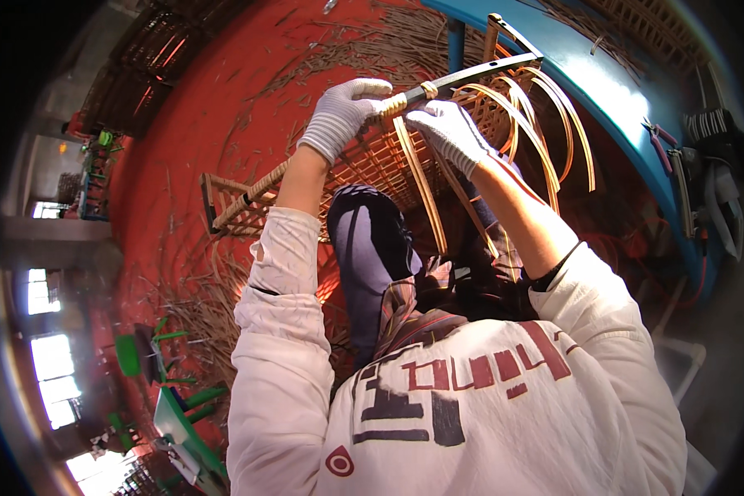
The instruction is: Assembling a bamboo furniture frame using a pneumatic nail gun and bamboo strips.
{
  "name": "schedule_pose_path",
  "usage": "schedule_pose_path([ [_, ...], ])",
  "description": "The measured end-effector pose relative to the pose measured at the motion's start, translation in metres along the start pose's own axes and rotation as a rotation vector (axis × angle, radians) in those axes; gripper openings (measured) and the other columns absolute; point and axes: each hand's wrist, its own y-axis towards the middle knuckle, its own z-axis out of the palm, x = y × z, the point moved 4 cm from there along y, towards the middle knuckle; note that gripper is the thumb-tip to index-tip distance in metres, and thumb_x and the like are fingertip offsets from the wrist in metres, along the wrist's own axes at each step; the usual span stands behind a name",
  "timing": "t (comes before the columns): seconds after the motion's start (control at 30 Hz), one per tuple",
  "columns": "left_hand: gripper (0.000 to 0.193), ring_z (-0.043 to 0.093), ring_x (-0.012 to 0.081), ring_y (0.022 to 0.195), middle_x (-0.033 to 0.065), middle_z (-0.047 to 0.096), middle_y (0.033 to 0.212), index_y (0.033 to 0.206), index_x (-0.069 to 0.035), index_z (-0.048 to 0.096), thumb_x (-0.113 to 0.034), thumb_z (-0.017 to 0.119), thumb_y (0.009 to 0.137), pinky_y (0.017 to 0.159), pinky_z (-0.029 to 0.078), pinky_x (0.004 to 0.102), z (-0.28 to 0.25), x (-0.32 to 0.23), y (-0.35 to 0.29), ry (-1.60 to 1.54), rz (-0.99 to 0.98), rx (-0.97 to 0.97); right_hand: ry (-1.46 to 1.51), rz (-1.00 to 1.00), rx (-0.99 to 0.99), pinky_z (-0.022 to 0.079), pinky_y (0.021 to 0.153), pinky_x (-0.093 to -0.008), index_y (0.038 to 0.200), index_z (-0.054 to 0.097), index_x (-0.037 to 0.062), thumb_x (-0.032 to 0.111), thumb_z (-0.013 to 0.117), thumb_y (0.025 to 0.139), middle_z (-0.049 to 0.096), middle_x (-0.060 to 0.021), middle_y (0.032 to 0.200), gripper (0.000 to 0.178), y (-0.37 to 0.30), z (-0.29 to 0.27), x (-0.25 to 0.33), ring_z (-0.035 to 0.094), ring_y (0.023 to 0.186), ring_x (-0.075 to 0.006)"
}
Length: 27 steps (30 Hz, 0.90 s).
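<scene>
A woven rattan piece (364,169) with a lattice of strips lies across my knees. Along its far edge runs a dark frame bar (471,76), partly wrapped in pale rattan binding (394,105). My left hand (336,120), in a striped white glove, is closed around the bar at the binding's left end. Just under the bar, my gloved right hand (450,134) has its fingers pinched together beside the binding; what they pinch is hidden. Loose rattan strips (417,178) hang down between my hands. More long strips (546,107) loop over to the right of my right hand.
A blue table (587,66) stands at the right, with tools (678,178) at its edge. Rattan scraps (355,54) litter the red floor (174,165). Green stools (190,413) stand at the lower left, and stacked woven pieces (153,62) at the upper left.
</scene>
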Motion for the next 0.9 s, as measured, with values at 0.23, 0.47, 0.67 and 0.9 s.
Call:
schedule_pose_path([
  [0.23,0.032,0.065,0.0102,0.075,0.006,0.071,0.092,0.11,-0.006,0.07,-0.01,0.073,0.079,0.064,0.054,0.0257,-0.002,-0.003,0.0,-0.017,0.008,0.051,-0.034,-0.038,0.015,0.048,0.077,-0.0319,0.104,0.07,0.0045,0.031,0.058,0.089,0.068,-0.0065,0.086,0.032,-0.004,-0.002,0.008,0.061,0.081,-0.0143],
  [0.47,0.031,0.064,0.0091,0.066,0.0046,0.07,0.084,0.11,-0.007,0.07,-0.013,0.071,0.079,0.049,0.049,0.0255,-0.004,0.011,0.006,-0.097,-0.068,0.043,-0.003,0.03,0.017,0.047,0.076,-0.0309,0.101,0.069,0.0031,0.031,0.06,0.088,0.067,-0.0052,0.084,0.033,-0.004,0.002,0.005,0.059,0.08,-0.0127],
  [0.67,0.031,0.061,0.0087,0.061,0.0041,0.069,0.078,0.107,-0.008,0.072,-0.018,0.073,0.078,0.047,0.047,0.0254,-0.001,0.007,0.008,0.0,-0.071,0.013,-0.02,-0.002,0.011,0.046,0.075,-0.0309,0.098,0.069,0.0024,0.031,0.06,0.087,0.066,-0.0044,0.082,0.032,-0.002,0.003,0.0,0.057,0.079,-0.0117],
  [0.9,0.029,0.061,0.0089,0.063,0.0027,0.07,0.079,0.104,-0.01,0.074,-0.023,0.071,0.078,0.052,0.049,0.0281,0.009,-0.002,0.008,0.136,-0.088,-0.007,0.027,-0.016,-0.038,0.045,0.07,-0.0317,0.092,0.068,0.0021,0.032,0.06,0.087,0.062,-0.0049,0.076,0.031,-0.003,0.001,-0.001,0.055,0.074,-0.0125],
])
